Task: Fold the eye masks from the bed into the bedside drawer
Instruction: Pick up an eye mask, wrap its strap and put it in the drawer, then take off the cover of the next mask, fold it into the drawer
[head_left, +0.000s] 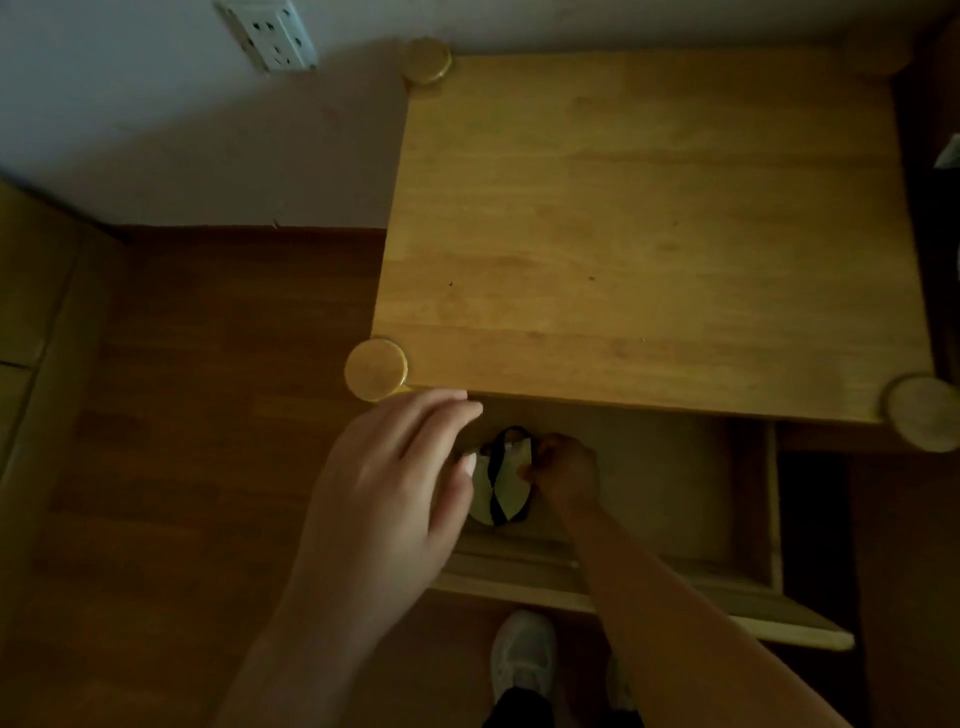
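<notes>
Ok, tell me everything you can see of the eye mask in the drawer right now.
The eye mask looks pale, of soft fabric, with a black strap crossing it and looping at its far end. It appears folded into a compact oval and sits low in the open drawer, at its left side. The left hand covers its left edge, thumb against it. The right hand is at its right edge, apparently pinching it. Dim light hides finer detail.

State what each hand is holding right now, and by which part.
Both hands are on the folded eye mask inside the open drawer: the right hand pinches its right edge, the left hand has its thumb at the left edge.
</notes>
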